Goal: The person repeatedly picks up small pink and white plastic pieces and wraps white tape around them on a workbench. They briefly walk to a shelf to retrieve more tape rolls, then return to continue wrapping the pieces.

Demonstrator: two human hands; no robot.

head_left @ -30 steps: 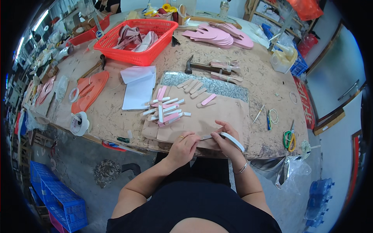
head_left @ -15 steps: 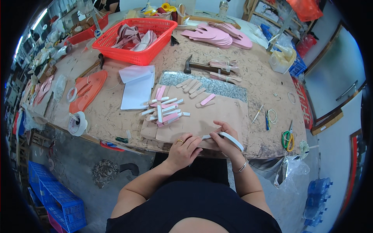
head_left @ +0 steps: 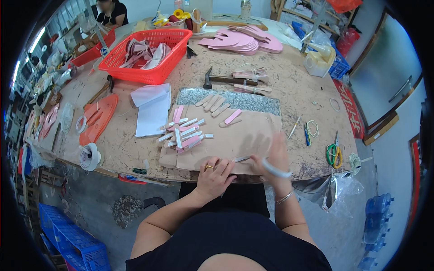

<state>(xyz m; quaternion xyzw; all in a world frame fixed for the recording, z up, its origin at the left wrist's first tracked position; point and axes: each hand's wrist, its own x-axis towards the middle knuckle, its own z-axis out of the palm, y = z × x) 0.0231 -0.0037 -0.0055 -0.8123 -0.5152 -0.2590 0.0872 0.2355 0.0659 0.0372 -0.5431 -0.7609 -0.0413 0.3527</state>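
At the near edge of the brown board (head_left: 203, 160), my left hand (head_left: 214, 177) has its fingers bent and pressed together on a small strip (head_left: 242, 159). The strip's end sticks out to the right of the fingertips; the rest is hidden. My right hand (head_left: 275, 158), smeared by motion, is raised beside it. A narrow roll of white tape (head_left: 276, 170) is held against its palm. Left of the hands lies a heap of pink and white strips (head_left: 183, 134). Several tan strips (head_left: 212, 103) and one pink strip (head_left: 233, 116) lie farther back.
Behind the board are a grey stone slab (head_left: 187, 95), a hammer (head_left: 226, 79) and a red basket (head_left: 149, 74). White paper (head_left: 151, 119) lies left; a tape roll (head_left: 90, 156) sits at the table's near left. Scissors (head_left: 334, 153) and a pen (head_left: 294, 127) lie right. Another person (head_left: 120, 13) sits far left.
My right hand has lifted and opened its fingers upward, with the white tape roll moving slightly right. The left hand stays on the strip. The whole view has shifted a little.
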